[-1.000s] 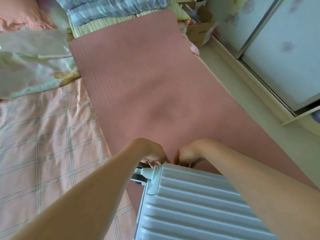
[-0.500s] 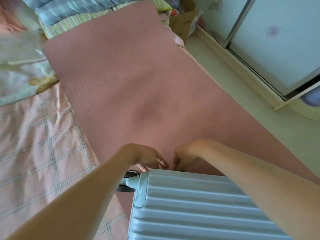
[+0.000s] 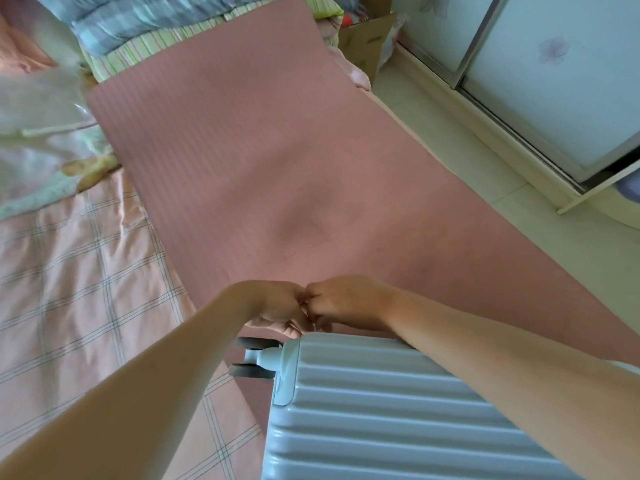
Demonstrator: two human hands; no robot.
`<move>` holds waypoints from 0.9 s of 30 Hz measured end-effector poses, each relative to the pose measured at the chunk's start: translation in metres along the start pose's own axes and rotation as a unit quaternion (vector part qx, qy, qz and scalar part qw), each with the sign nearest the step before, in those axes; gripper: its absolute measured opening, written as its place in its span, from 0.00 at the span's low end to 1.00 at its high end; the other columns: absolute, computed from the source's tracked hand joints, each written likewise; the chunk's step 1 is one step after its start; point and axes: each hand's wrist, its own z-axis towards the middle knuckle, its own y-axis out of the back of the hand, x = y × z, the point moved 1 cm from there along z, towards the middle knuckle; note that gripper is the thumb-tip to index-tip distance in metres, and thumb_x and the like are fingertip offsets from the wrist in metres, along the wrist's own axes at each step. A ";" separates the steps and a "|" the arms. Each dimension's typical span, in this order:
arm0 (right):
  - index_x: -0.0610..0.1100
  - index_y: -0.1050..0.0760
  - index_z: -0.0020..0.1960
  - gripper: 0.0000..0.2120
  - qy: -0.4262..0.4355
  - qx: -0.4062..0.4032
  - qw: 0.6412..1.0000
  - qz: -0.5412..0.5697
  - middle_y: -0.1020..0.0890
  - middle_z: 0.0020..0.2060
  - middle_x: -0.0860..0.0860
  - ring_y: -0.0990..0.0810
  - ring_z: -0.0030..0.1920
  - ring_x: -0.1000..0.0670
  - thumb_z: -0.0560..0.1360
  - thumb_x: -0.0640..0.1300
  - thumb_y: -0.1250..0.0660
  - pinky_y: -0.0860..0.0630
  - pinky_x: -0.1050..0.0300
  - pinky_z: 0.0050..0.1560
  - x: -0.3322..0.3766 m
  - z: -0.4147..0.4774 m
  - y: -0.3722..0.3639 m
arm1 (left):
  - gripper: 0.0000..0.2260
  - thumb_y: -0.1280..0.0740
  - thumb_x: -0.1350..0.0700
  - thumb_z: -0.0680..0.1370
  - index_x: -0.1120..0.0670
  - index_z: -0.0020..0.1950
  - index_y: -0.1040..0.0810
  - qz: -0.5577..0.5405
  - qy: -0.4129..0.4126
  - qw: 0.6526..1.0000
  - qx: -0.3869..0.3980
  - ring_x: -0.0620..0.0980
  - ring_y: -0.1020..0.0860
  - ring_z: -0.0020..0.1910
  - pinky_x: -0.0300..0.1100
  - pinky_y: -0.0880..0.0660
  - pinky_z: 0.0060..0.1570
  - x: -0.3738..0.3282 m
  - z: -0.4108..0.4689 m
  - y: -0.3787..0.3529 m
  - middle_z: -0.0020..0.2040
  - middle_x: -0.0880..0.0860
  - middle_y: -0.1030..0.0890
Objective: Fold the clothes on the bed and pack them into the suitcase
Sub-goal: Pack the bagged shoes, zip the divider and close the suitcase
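A pale blue ribbed suitcase (image 3: 398, 410) lies shut on the bed in the lower middle, with a wheel (image 3: 252, 370) sticking out at its far left corner. My left hand (image 3: 277, 306) and my right hand (image 3: 343, 299) meet knuckle to knuckle at the suitcase's far edge. Both have their fingers curled down and pinch at the case's zipper line. What they pinch is hidden by the fingers. Crumpled white and pale green clothes (image 3: 38, 150) lie at the left of the bed.
A pink mat (image 3: 259, 161) covers the bed's right half over a pink checked sheet (image 3: 76, 289). Folded blue plaid and striped bedding (image 3: 145, 26) is stacked at the far end. A cardboard box (image 3: 367, 46) and sliding wardrobe doors (image 3: 554, 84) stand past the floor strip on the right.
My two hands have closed the small gap between them and now touch at the suitcase's far edge. The view has shifted slightly.
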 end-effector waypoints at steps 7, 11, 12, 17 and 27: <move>0.51 0.22 0.52 0.15 -0.068 -0.086 0.982 0.155 0.26 0.51 0.57 0.25 0.43 0.60 0.69 0.43 0.21 0.30 0.63 0.40 0.006 0.034 0.022 | 0.13 0.26 0.65 0.74 0.63 0.58 0.18 -0.070 -0.024 0.993 -0.087 0.49 0.16 0.47 0.35 0.21 0.47 0.030 -0.022 0.007 0.52 0.60 0.15; 0.52 0.19 0.55 0.07 -0.117 -0.089 0.968 0.203 0.22 0.47 0.59 0.24 0.45 0.59 0.79 0.44 0.33 0.30 0.58 0.47 0.030 0.037 0.035 | 0.04 0.25 0.59 0.73 0.53 0.47 0.14 0.034 -0.068 0.986 -0.151 0.43 0.17 0.43 0.36 0.22 0.49 0.040 -0.028 0.003 0.43 0.50 0.14; 0.52 0.19 0.55 0.08 -0.121 -0.062 0.967 0.216 0.21 0.43 0.60 0.22 0.45 0.57 0.81 0.45 0.35 0.28 0.57 0.47 0.045 0.037 0.031 | 0.02 0.25 0.58 0.74 0.51 0.43 0.15 0.064 -0.081 0.982 -0.156 0.42 0.18 0.41 0.35 0.24 0.47 0.043 -0.032 0.001 0.40 0.46 0.15; 0.45 0.23 0.49 0.15 -0.193 0.026 0.969 0.151 0.19 0.39 0.49 0.22 0.42 0.47 0.82 0.52 0.43 0.29 0.56 0.40 0.093 0.032 0.016 | 0.17 0.36 0.64 0.79 0.47 0.34 0.21 0.140 -0.067 0.960 -0.232 0.44 0.24 0.33 0.34 0.29 0.37 0.072 -0.062 -0.011 0.33 0.45 0.20; 0.46 0.22 0.54 0.20 -0.331 -0.246 0.900 -0.140 0.21 0.52 0.47 0.24 0.53 0.41 0.79 0.55 0.49 0.30 0.46 0.55 0.162 -0.020 -0.045 | 0.07 0.30 0.57 0.77 0.50 0.39 0.19 0.106 -0.134 0.929 -0.328 0.41 0.20 0.34 0.35 0.26 0.36 0.163 -0.108 -0.104 0.36 0.45 0.16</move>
